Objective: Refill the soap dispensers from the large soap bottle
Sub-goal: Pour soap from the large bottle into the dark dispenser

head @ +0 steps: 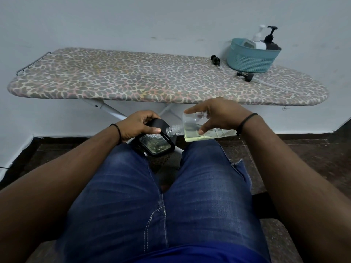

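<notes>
Head view: your right hand (218,114) fingers grip the large soap bottle (205,130), tipped sideways over your knees, neck at the black dispenser (155,141) your left hand (138,124) clasps. Tilt slowly; keep the mouths aligned.

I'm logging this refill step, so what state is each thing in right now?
Clear bottle: uncapped, tipped sideways, part full of yellowish liquid, gripped by right hand.
Black dispenser: pump off, tilted, mouth at the bottle's neck, gripped by left hand.
Pump heads: off, lying on the ironing board.
Basket: upright, holding capped dispensers.
</notes>
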